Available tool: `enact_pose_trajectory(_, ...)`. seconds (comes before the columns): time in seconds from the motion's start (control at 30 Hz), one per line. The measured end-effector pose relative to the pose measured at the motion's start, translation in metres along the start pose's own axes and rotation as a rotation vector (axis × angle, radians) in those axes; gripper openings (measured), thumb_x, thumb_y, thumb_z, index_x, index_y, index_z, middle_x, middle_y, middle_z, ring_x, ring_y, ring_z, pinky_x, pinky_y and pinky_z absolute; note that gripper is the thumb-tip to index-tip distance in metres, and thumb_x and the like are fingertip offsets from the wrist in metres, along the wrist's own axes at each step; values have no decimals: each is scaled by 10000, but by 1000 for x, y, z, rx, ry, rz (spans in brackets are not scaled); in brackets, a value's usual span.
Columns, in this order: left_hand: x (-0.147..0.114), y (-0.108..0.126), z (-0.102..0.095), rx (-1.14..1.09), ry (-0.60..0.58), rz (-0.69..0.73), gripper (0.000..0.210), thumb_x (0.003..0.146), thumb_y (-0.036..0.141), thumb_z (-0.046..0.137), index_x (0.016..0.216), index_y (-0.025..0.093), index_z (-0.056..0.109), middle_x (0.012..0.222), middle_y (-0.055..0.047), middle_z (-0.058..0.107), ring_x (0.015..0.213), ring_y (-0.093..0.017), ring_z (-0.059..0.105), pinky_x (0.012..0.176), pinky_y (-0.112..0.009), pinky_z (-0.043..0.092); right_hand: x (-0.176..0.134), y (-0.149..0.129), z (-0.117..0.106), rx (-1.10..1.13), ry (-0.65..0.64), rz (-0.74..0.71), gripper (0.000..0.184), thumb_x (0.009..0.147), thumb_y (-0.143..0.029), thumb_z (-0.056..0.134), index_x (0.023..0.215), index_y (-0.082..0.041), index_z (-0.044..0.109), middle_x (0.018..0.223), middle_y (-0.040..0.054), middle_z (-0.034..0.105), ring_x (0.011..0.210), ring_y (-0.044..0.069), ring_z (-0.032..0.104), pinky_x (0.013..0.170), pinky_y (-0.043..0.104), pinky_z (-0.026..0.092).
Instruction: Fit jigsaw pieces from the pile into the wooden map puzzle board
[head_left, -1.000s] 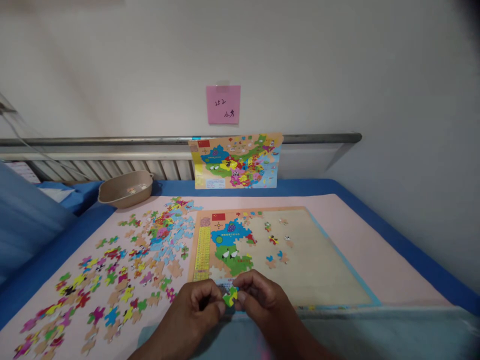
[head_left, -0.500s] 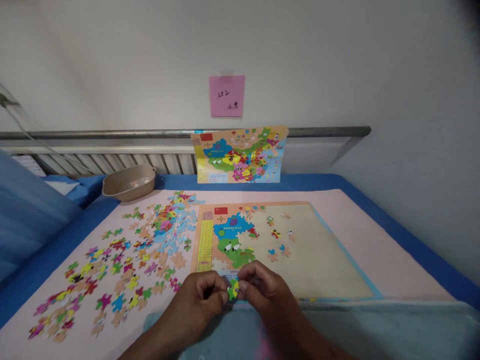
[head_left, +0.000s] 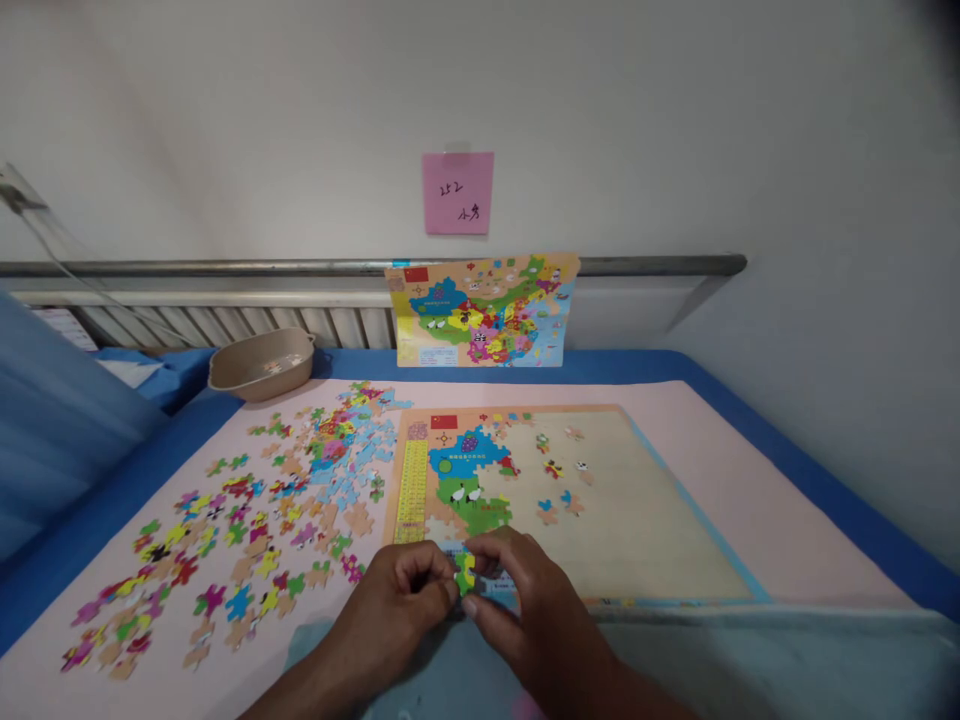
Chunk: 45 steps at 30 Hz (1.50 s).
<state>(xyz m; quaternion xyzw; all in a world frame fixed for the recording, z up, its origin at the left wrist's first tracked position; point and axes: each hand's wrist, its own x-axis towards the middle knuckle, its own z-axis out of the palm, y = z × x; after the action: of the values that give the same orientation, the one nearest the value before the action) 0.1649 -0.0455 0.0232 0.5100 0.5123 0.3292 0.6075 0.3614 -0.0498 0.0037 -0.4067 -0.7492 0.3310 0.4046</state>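
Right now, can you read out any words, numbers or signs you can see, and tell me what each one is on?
"252" with two handwritten characters I cannot make out: on the pink sticky note on the wall.
Red flag sign, no words: at the top left corner of the puzzle board.
Print on the reference map sheet leaning at the rail: too small to read.
Yellow strip of print along the board's left edge: too small to read.
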Motion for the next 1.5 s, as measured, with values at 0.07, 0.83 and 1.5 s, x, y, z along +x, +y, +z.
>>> enact_pose_trajectory(0.07,0,-1,0,-1,-2,-2,266,720,440,634,670,187,568,599,49,443,589,-108,328,576,-281,247,-1,1,0,-52,2,-31,501,739,-9,652,1186,-233,620,1052,21,634,965,238,574,857,366,424)
enact_pose_trajectory(0.83,0,-7,1,28,3,19,256,728,427,642,686,184,576,627,38,462,621,-119,357,595,-280,258,4,-4,-2,-215,1,-105,651,654,133,760,1171,-224,588,1072,16,608,972,258,531,860,378,348)
enact_pose_trajectory(1.5,-7,-12,-2,402,81,184,178,898,264,538,807,200,677,796,-5,656,784,-168,586,721,-291,386,10,2,-9,-339,39,-167,612,688,104,794,1162,-210,568,1035,22,617,940,254,535,834,369,351)
